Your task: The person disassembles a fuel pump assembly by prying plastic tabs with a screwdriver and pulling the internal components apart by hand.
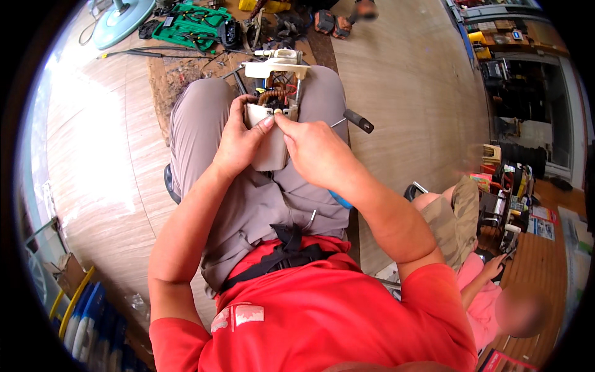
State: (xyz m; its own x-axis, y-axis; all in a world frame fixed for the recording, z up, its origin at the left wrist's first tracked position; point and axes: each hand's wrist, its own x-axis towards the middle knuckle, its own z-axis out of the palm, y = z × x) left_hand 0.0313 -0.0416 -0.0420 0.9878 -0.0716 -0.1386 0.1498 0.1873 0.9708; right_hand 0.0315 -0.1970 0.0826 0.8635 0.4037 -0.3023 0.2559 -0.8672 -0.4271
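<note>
A cream-white plastic fuel pump module point(271, 150) stands between my thighs, its flange point(279, 69) at the far end. A brown corrugated hose point(271, 97) and red and dark wires show between flange and housing. My left hand point(238, 144) is closed round the left side of the housing, thumb near the top rim. My right hand point(315, 149) is closed, with its index finger and thumb pressed at that rim beside the left thumb. Out from behind the right hand sticks a screwdriver point(358, 121) with a dark handle; the fingers round its shaft are hidden.
A green tool case point(193, 26), black parts and cables lie on stained cardboard point(162, 84) beyond my knees. Orange-black power-tool batteries point(332, 23) sit far right of it. At the right, another person point(480, 297) sits beside a wooden bench point(545, 248). Blue-yellow shelving point(87, 316) stands lower left.
</note>
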